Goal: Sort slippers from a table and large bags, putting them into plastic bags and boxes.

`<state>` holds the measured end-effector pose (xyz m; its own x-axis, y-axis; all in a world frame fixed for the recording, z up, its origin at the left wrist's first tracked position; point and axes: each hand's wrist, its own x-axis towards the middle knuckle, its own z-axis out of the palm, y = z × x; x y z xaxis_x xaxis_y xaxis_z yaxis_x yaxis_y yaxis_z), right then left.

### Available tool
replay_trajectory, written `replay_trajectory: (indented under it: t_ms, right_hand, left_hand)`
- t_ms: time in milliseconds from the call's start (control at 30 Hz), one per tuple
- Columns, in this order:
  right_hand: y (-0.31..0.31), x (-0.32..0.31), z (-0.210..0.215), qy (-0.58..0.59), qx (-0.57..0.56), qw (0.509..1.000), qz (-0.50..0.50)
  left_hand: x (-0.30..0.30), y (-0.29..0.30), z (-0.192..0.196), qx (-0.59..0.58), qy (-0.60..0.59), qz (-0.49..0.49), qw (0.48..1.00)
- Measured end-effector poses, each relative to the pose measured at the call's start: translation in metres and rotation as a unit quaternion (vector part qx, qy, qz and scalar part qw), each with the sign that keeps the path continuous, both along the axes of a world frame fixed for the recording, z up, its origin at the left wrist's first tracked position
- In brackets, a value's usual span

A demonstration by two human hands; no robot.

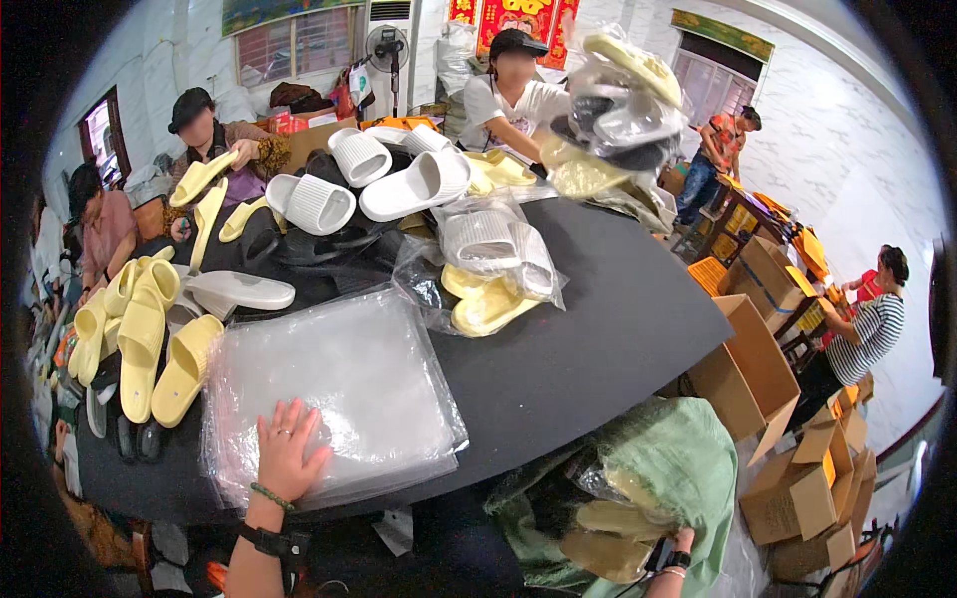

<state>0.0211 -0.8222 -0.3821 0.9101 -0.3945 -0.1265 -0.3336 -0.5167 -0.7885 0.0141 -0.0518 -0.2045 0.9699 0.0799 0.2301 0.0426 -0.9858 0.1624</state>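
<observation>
My left hand [289, 453] lies with fingers spread on a thick stack of clear plastic bags [339, 379] at the table's near edge. At the lower right, my right hand [683, 539] is at the side of a green woven sack [703, 468]; its fingers are mostly hidden. Bagged yellowish slippers [608, 543] sit in the mouth of the sack, close to that hand. Left of the bag stack are loose yellow slippers [143, 349]. Beyond the stack, white and yellow slippers in clear bags [488, 249] lie on the black table [608, 289].
Loose white slippers [417, 187] and black ones are heaped across the table. Opposite, a co-worker [513, 105] is beside a raised bundle of bagged slippers [618, 115]. Another co-worker handles yellow slippers [199, 177] at the left. Open cardboard boxes [743, 369] stand at the right.
</observation>
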Motion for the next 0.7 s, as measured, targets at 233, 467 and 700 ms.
replay_trajectory:
  t_ms: [233,467,700]
  right_hand:
    - [-0.026,-0.045,0.034,-0.065,0.057,0.996,-0.016]
    - [-0.029,-0.147,0.113,-0.085,0.266,0.952,-0.124]
    - [0.089,-0.103,0.244,-0.185,0.428,0.868,-0.168]
  left_hand:
    - [-0.006,-0.001,0.003,-0.017,-0.002,0.003,1.0]
    - [0.001,0.001,0.003,-0.01,0.019,-0.019,1.0]
    - [0.005,0.002,-0.001,0.014,0.034,-0.01,0.999]
